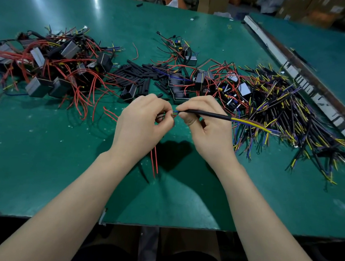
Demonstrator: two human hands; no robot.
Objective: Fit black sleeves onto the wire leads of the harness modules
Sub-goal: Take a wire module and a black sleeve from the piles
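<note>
Over the green worktop, the right hand is pinching a black-jacketed cable near its stripped end, while the left hand is curling its fingers around red wire leads trailing below it. To do this well, both should probably be holding close to the tips and keeping the ends in line. The meeting point is lying hidden between the fingertips, so whether a sleeve from the black sleeves pile behind is being held is unclear.

Green table, glare streaks at far edge; cardboard boxes behind.
</note>
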